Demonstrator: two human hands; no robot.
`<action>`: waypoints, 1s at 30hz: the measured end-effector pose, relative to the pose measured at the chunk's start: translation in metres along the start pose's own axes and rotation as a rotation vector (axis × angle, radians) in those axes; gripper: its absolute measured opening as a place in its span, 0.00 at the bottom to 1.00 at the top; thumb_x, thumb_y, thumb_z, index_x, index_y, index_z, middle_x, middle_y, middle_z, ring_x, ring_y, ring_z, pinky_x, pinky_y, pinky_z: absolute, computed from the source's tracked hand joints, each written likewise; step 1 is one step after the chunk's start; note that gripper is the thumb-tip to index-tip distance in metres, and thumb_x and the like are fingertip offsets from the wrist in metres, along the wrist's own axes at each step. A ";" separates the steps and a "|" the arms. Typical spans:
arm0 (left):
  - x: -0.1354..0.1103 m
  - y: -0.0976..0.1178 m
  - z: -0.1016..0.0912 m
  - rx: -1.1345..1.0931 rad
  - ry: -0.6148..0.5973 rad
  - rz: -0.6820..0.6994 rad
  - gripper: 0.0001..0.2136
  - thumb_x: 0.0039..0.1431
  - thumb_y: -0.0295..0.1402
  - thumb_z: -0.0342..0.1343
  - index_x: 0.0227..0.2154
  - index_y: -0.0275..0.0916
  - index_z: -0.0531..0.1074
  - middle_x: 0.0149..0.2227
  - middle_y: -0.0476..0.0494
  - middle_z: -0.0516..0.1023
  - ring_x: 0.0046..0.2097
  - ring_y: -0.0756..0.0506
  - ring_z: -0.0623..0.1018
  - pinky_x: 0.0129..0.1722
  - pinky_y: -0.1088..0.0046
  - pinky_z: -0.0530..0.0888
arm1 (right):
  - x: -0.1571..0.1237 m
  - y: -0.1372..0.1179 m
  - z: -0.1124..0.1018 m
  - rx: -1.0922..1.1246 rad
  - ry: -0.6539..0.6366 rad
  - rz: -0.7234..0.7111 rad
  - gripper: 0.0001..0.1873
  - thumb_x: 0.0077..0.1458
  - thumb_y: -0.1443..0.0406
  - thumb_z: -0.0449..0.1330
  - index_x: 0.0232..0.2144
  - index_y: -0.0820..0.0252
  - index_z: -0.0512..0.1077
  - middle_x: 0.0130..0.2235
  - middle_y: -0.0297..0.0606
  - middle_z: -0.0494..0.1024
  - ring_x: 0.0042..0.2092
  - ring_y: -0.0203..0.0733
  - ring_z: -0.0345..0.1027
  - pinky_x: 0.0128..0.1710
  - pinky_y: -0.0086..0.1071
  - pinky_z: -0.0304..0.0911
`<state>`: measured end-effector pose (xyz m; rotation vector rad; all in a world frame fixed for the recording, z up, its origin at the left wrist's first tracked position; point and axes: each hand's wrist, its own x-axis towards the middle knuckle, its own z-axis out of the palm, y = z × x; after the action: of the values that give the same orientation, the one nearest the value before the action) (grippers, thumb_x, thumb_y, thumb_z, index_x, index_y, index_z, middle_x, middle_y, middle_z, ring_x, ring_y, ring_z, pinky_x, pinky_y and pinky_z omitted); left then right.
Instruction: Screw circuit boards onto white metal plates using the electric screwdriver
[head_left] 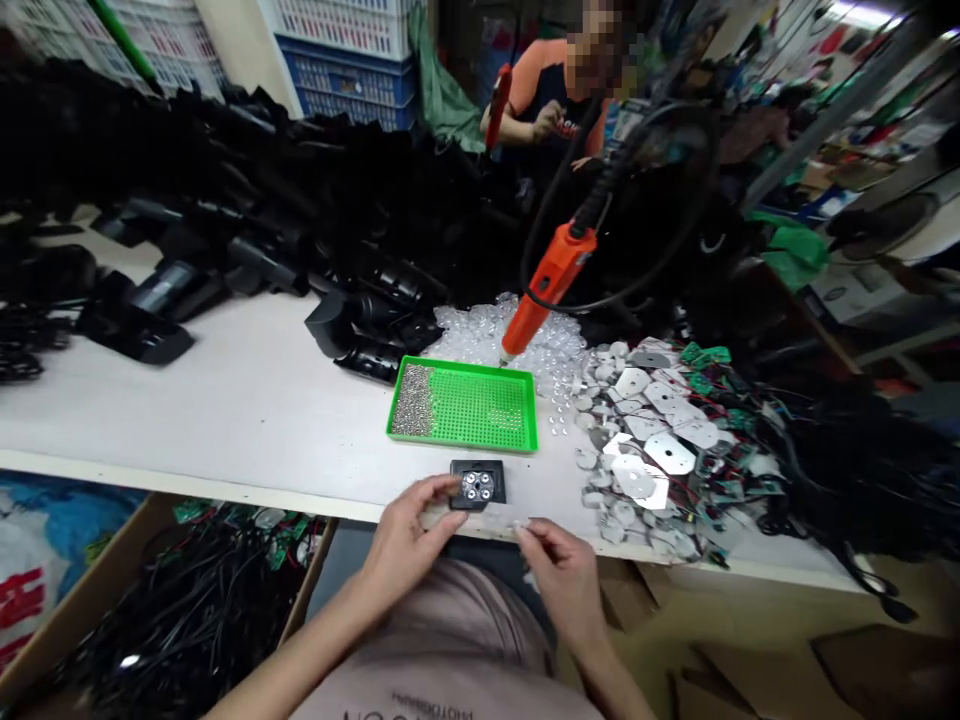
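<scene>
A small black housing [489,466] with several round, shiny lenses on its face lies at the front edge of the white table. My left hand [411,535] is closed on its left side, fingertips on top and thumb by the lower corner. Just right of it, my right hand [562,572] pinches a small, whitish clear piece [519,526] between thumb and fingers; its exact kind is too small to tell. Beyond the housing sits a green tray [469,443], with small metal screws [412,400] heaped at its left end.
An orange electric screwdriver [547,285] hangs over the tray on a black cable. Behind are clear plastic lenses [480,330] and black housings [277,260]. White plates and wired boards [667,420] pile up at right. A co-worker [555,100] is across the table.
</scene>
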<state>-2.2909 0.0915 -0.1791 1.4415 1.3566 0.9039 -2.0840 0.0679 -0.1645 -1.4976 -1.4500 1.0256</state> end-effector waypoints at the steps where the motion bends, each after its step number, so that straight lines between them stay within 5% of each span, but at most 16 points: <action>1: 0.002 -0.005 -0.005 0.135 0.049 0.083 0.18 0.58 0.42 0.58 0.49 0.42 0.70 0.47 0.41 0.77 0.49 0.41 0.75 0.50 0.60 0.71 | 0.002 0.002 -0.003 -0.135 0.059 -0.134 0.11 0.59 0.62 0.57 0.31 0.61 0.77 0.23 0.33 0.73 0.24 0.32 0.62 0.25 0.27 0.57; 5: 0.020 -0.024 -0.008 0.478 -0.022 0.301 0.31 0.51 0.44 0.64 0.57 0.42 0.63 0.56 0.36 0.71 0.57 0.36 0.70 0.55 0.53 0.68 | 0.016 0.007 0.003 -0.686 0.159 -0.671 0.11 0.59 0.72 0.58 0.44 0.63 0.75 0.23 0.33 0.71 0.27 0.35 0.61 0.30 0.31 0.55; 8: 0.031 -0.034 0.002 0.569 -0.083 0.311 0.37 0.47 0.40 0.68 0.59 0.41 0.60 0.57 0.35 0.70 0.57 0.35 0.70 0.55 0.53 0.67 | 0.025 0.012 0.022 -0.929 0.193 -0.798 0.09 0.59 0.73 0.59 0.43 0.65 0.73 0.21 0.32 0.66 0.26 0.36 0.57 0.28 0.34 0.50; 12: 0.036 -0.040 0.002 0.566 -0.112 0.295 0.34 0.47 0.36 0.68 0.57 0.43 0.61 0.54 0.40 0.73 0.54 0.37 0.71 0.53 0.55 0.67 | 0.027 0.020 0.038 -1.049 0.183 -0.818 0.12 0.59 0.75 0.56 0.45 0.66 0.71 0.22 0.32 0.65 0.27 0.37 0.56 0.28 0.35 0.48; 20: 0.039 -0.039 -0.010 0.518 -0.168 0.295 0.33 0.47 0.34 0.67 0.57 0.45 0.61 0.55 0.42 0.73 0.55 0.38 0.70 0.55 0.56 0.65 | 0.025 0.019 0.037 -1.034 0.138 -0.821 0.13 0.59 0.75 0.56 0.47 0.68 0.71 0.22 0.33 0.64 0.27 0.38 0.55 0.29 0.36 0.47; 30: 0.042 -0.042 -0.010 0.501 -0.194 0.275 0.33 0.46 0.34 0.67 0.56 0.46 0.62 0.56 0.42 0.73 0.57 0.37 0.69 0.56 0.54 0.64 | 0.015 0.018 0.045 -1.118 0.050 -0.681 0.16 0.59 0.75 0.55 0.50 0.67 0.67 0.26 0.36 0.68 0.29 0.39 0.61 0.29 0.35 0.55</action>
<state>-2.3080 0.1327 -0.2192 2.0809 1.3107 0.5883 -2.1195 0.0824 -0.1981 -1.4479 -2.4214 -0.3348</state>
